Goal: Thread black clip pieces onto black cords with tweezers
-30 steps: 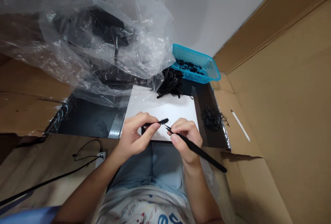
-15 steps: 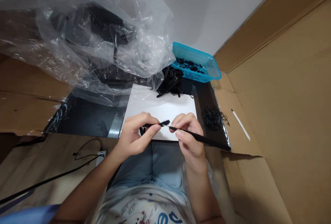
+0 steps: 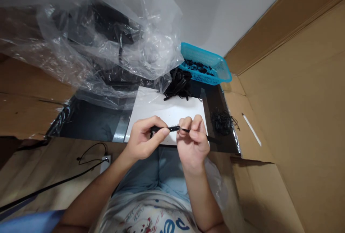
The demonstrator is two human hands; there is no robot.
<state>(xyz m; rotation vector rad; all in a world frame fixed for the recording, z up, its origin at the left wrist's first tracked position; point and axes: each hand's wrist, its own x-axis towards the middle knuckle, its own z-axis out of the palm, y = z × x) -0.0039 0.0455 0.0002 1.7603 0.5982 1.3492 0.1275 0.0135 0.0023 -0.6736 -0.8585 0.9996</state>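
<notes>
My left hand (image 3: 144,139) pinches a small thin black piece (image 3: 164,129) between thumb and fingers, just above the near edge of a white sheet (image 3: 167,112). My right hand (image 3: 192,141) is curled round black tweezers (image 3: 212,139), whose tips meet the black piece between the two hands. The tweezers' rear end sticks out to the right of my right hand. A heap of black strips (image 3: 179,84) lies at the sheet's far edge.
A blue plastic basket (image 3: 207,68) with black bits stands behind the sheet. A tangle of thin black threads (image 3: 222,121) lies to the right, with a white stick (image 3: 251,129) on the cardboard beyond. A big crumpled clear plastic bag (image 3: 88,35) fills the upper left. Cardboard walls rise on the right.
My right hand has rolled over and moved up, swinging the tweezers from a slant toward lower right to nearly level. The left hand keeps its pinch on the black piece.
</notes>
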